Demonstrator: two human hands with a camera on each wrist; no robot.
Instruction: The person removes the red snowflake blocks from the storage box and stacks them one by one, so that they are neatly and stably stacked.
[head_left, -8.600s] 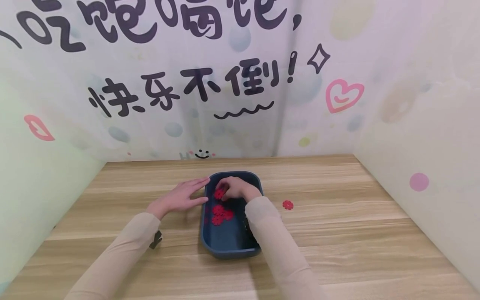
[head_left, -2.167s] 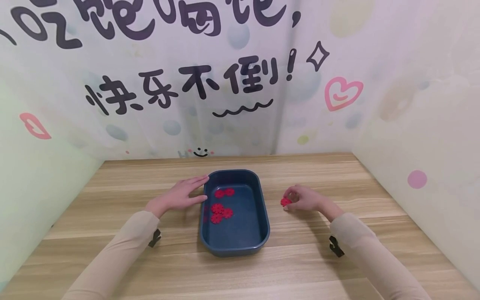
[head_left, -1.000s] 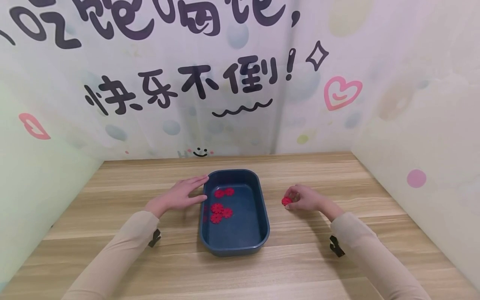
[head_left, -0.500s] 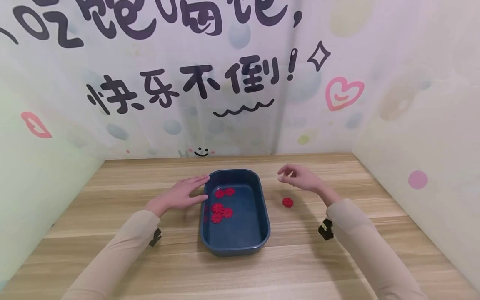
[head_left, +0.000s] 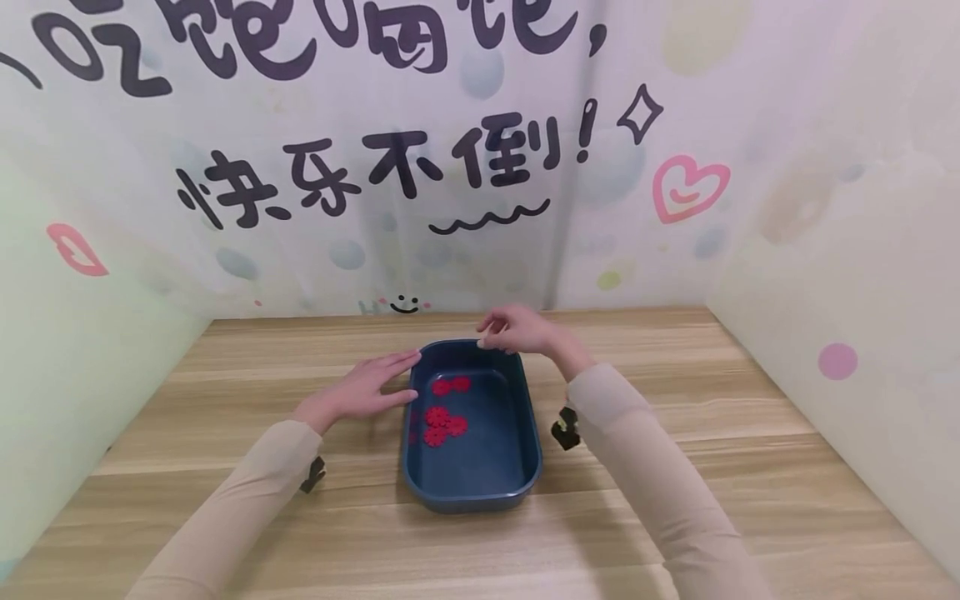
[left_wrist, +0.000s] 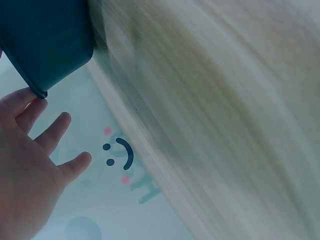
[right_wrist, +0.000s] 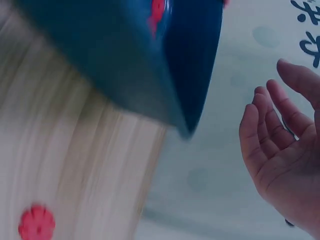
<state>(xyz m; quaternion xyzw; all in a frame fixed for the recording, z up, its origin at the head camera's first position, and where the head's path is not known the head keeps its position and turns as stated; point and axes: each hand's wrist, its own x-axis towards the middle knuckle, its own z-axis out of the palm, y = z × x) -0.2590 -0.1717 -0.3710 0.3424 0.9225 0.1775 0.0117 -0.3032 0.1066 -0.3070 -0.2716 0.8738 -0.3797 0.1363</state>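
Note:
A dark blue tray (head_left: 472, 467) stands on the wooden table, with several red flower-shaped discs (head_left: 437, 417) lying on its floor toward the left side. My left hand (head_left: 363, 390) rests its fingertips and thumb against the left rim, fingers straight; the left wrist view has the fingertips right at the rim's corner. Over the far right corner of the tray is my right hand (head_left: 517, 329), fingers loosely bent and holding nothing. In the right wrist view, another red flower-shaped disc (right_wrist: 36, 223) lies on the table outside the tray; my right sleeve hides it in the head view.
A printed white cloth wall (head_left: 360, 250) with black lettering closes off the back of the table (head_left: 675, 358). Pale side walls (head_left: 840, 250) stand left and right. A black strap piece (head_left: 566, 427) hangs under my right wrist.
My right hand reached into the tray earlier, then pinched a red flower-shaped disc on the table to its right. It let go, rose and moved left over the tray. My left hand stayed put.

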